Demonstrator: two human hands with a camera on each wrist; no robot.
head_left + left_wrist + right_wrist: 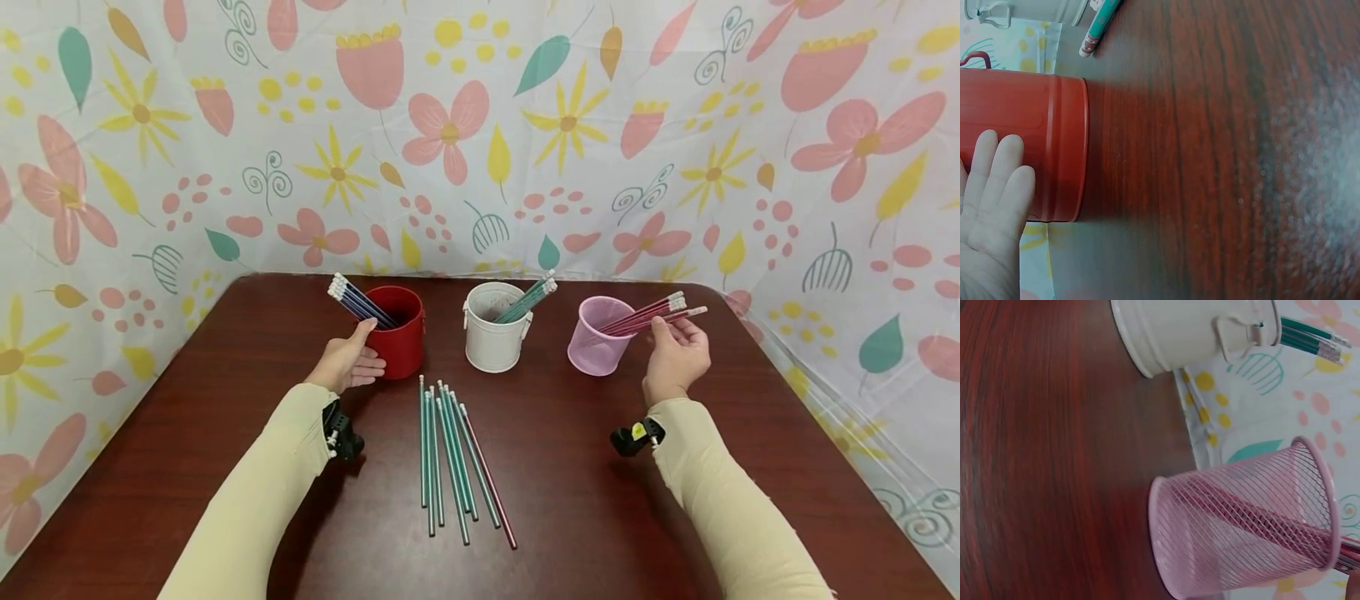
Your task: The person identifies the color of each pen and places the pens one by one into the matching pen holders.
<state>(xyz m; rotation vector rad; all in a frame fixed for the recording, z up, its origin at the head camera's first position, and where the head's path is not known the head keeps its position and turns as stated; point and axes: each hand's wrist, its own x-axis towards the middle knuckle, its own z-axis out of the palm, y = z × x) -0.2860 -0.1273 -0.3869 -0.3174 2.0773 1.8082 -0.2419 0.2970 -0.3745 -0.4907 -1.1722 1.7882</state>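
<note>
My left hand [348, 360] rests against the side of a red bucket [401, 346], its fingers straight along the wall and the thumb up by the rim. Several dark blue pencils [360, 300] lean out of that bucket to the left. At the right, my right hand [678, 354] pinches a red pencil [688, 314] near its eraser end, beside other red pencils [648, 315] leaning out of a pink mesh cup [596, 354]. Through the mesh in the right wrist view, red pencil shafts [1241, 512] slant across the inside. Only a fingertip of that hand shows there.
Between the two containers stands a white bucket [492, 346] with several green pencils [525, 302] leaning right. Several loose green pencils [450, 454] and one red pencil [491, 483] lie on the dark wooden table [570, 500]. A floral cloth [450, 217] hangs behind.
</note>
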